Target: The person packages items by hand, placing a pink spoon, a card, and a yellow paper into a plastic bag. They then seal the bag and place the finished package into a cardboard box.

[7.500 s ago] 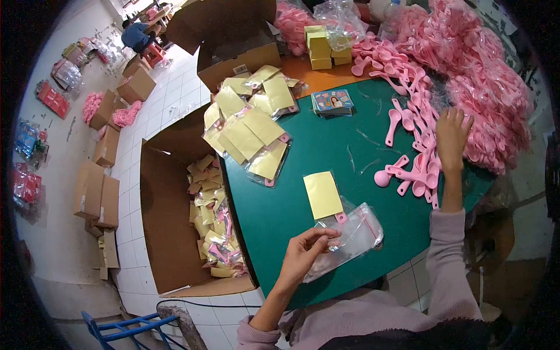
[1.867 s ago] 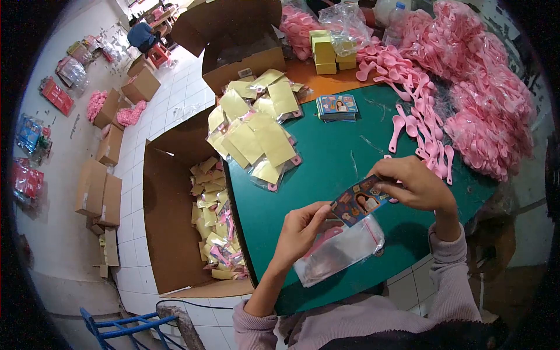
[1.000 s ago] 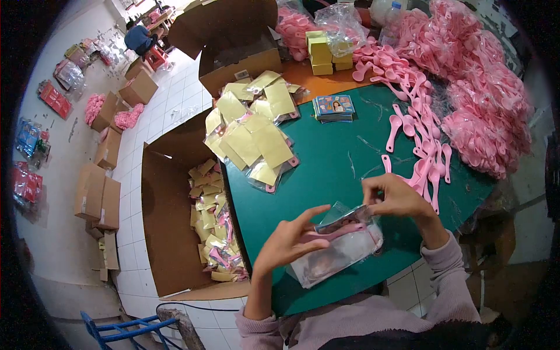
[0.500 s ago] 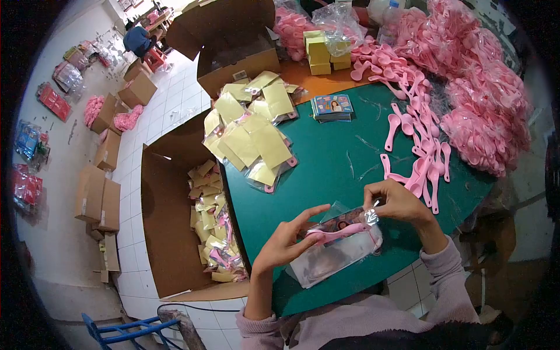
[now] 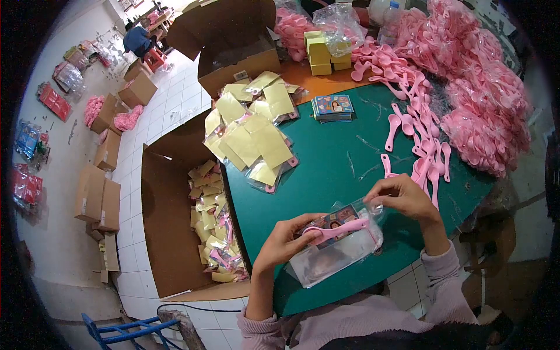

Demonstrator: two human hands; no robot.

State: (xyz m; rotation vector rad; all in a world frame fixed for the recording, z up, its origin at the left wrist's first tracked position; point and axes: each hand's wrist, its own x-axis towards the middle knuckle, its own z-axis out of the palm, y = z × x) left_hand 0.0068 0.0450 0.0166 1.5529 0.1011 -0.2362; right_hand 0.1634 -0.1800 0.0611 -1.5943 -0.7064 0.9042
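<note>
My left hand (image 5: 284,239) is closed on a pink plastic spoon (image 5: 343,230) and a printed card (image 5: 345,214) behind it, thumb on the spoon's bowl. Both appear to lie in or against a clear plastic bag (image 5: 372,211). With its fingertips, my right hand (image 5: 402,198) pinches the bag's right end, by the spoon's handle. Beneath them a stack of clear plastic bags (image 5: 326,266) rests at the table's near edge. Beyond my right hand lie loose pink spoons (image 5: 433,166). A pile of printed cards (image 5: 332,107) sits farther back on the green table (image 5: 309,169).
Filled packets with yellow cards (image 5: 251,140) are heaped on the table's left side. An open carton (image 5: 169,233) of more packets stands beside it. Bagged pink spoons (image 5: 484,111) pile up at right; yellow card stacks (image 5: 318,52) stand behind. A person (image 5: 137,41) sits far off.
The card's printed face now shows more fully behind the spoon. My left fingers have folded down onto the card and spoon, and my right hand has shifted slightly right with the bag's end.
</note>
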